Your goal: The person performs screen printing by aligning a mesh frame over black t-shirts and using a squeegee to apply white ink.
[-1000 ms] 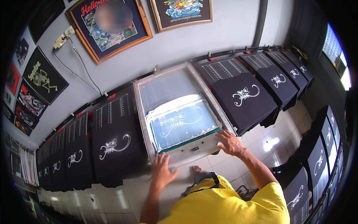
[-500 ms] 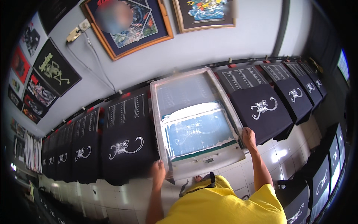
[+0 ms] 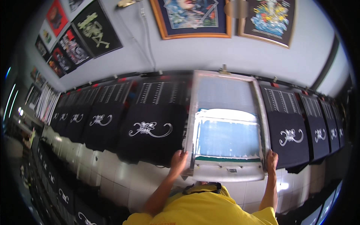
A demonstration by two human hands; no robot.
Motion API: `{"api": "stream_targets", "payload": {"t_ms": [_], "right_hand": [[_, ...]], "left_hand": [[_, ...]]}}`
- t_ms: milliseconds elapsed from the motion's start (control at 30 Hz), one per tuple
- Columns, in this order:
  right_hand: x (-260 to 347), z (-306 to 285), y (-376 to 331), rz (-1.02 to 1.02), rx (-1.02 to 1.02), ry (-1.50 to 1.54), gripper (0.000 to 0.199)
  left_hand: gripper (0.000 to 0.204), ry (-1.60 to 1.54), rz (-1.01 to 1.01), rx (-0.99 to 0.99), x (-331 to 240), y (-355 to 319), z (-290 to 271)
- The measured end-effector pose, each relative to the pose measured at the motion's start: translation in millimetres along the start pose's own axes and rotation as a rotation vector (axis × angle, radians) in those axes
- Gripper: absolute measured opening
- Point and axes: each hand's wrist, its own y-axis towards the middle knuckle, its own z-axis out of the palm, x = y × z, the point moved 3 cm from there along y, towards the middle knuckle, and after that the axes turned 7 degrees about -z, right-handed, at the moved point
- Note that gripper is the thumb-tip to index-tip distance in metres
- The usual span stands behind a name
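Note:
A screen printing frame point(image 3: 264, 123) with pale blue mesh point(image 3: 228, 138) is in front of me, over the long row of boards. My left hand point(image 3: 179, 162) is closed on its near left edge, and my right hand point(image 3: 272, 159) grips the near right edge. White ink point(image 3: 227, 113) lies in a band across the middle of the mesh. Along the near end rests a squeegee point(image 3: 229, 171), pale grey with a green blade. Whatever lies beneath the frame is hidden. Just left of it is a black shirt point(image 3: 150, 148) with a white curled print.
More printed black shirts lie on boards to the left point(image 3: 101, 129) and right point(image 3: 290, 150). Behind runs a dark rail with small clamps point(image 3: 224, 69). Framed pictures point(image 3: 229, 22) hang on the wall. Other printed boards point(image 3: 63, 195) stand behind at lower left, above a tiled floor point(image 3: 116, 176).
My view has swung left, so the frame sits farther right and straighter in the picture. The curled design seen on the mesh before no longer shows. Both hands keep their hold.

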Motion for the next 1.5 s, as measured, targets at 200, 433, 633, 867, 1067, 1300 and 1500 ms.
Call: {"api": "stream_targets", "payload": {"t_ms": [200,433,633,867,1067,1300,1500], "right_hand": [[8,-3,-15,-0.121,-0.026,-0.003,0.050],[92,61,-98,-0.083,0.023,0.142,0.044],[153,144,-178,-0.049,0.068,0.219,0.034],[219,219,-229,-0.132,0.074,0.114,0.035],[251,241,-234,-0.168,0.039,0.069,0.034],[253,258,-226,-0.197,-0.043,0.046,0.035],[270,255,-232,-0.095,0.045,0.066,0.033]], "left_hand": [[0.036,-0.097,0.013,0.019,8,-2,-38],[0.029,-0.245,0.097,-0.136,72,27,-151],[0.027,-0.303,0.094,-0.200,138,50,-263],[0.037,-0.103,0.091,-0.209,193,90,-350],[0.037,-0.121,0.033,-0.241,206,122,-367],[0.034,-0.101,-0.038,-0.149,214,148,-370],[0.032,-0.138,-0.088,-0.057,228,156,-374]]}}
